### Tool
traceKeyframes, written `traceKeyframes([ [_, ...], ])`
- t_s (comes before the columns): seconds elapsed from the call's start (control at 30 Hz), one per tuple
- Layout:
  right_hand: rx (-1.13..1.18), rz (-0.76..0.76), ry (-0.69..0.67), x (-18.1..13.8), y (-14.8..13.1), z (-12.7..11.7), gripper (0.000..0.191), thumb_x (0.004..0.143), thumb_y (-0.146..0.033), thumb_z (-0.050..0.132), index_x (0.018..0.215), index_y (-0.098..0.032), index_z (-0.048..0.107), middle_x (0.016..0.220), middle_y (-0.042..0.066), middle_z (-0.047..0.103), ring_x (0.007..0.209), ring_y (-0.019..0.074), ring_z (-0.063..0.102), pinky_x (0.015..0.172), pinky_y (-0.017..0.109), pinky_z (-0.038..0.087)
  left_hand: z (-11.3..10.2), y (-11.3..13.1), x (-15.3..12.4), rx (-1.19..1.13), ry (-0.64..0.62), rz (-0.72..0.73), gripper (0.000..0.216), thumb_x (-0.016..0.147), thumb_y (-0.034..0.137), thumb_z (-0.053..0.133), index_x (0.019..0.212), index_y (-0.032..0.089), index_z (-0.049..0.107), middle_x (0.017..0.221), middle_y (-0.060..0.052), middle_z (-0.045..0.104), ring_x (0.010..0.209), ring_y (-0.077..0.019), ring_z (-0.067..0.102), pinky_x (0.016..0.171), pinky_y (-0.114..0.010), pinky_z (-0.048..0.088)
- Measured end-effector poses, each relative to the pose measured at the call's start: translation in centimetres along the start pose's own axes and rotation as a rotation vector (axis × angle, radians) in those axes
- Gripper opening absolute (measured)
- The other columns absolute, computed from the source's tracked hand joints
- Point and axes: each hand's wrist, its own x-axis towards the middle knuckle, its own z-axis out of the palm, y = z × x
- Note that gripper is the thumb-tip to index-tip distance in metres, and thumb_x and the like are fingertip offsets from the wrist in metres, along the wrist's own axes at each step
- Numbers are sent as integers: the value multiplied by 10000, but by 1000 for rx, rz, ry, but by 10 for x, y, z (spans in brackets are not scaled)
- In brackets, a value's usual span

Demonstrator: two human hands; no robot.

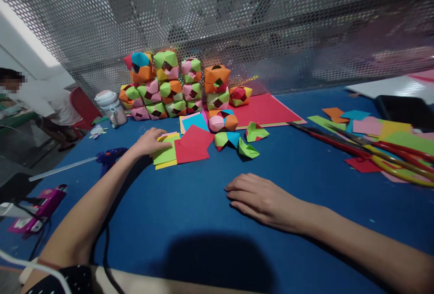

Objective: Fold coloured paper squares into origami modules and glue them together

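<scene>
My left hand (151, 142) rests on the left part of a small pile of coloured paper, its thumb stretched over a light green sheet (164, 157) and its fingers apart. Yellow paper (166, 165) sticks out underneath. Beside it, red paper squares (195, 144) overlap the pile. My right hand (259, 198) lies palm down on the blue table (203, 194), fingers loosely extended, holding nothing. Beyond it are folded paper pieces: a green one (248, 149), a green and red one (257, 132), and a joined green, white and blue one (226, 139).
Stacked paper balls (171, 91) stand against a perforated metal screen (217, 27). Scissors (366, 149) lie over paper scraps at right, near a black phone-like object (405, 111). At left are a glue gun (110, 158), a jar (111, 106), a purple power strip (40, 208) and another person (50, 100).
</scene>
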Motion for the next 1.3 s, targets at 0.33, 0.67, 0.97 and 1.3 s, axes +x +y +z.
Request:
traceKeyframes([
  [0.33,-7,-7,9,-1,0,1,234,930,-233,426,1028,-158,624,1013,116,633,943,191,570,800,357,473,12,-1,0,47,152,-12,477,795,353,523,1214,127,497,1208,-141,534,1121,-261,474,933,-358,375],
  [0.67,2,9,-13,0,0,0,246,936,-247,418,1030,-148,623,1009,111,630,936,190,562,795,353,461,-22,32,-34,231,-148,206,437,634,541,668,905,203,611,989,-77,546,916,-268,518,712,-321,416],
  [0.97,-13,8,-32,-1,1,-1,256,944,-260,405,1034,-139,611,1022,108,630,940,192,545,795,354,444,-11,17,-58,248,-234,294,335,854,490,440,930,190,569,993,-79,546,843,-197,559,690,-275,426],
  [1.3,-21,21,-65,3,2,-5,280,953,-284,380,1015,-133,608,1012,97,634,932,191,532,796,353,424,-7,32,-68,558,-68,319,232,880,208,353,860,147,576,841,-92,612,729,-191,585,588,-266,418],
])
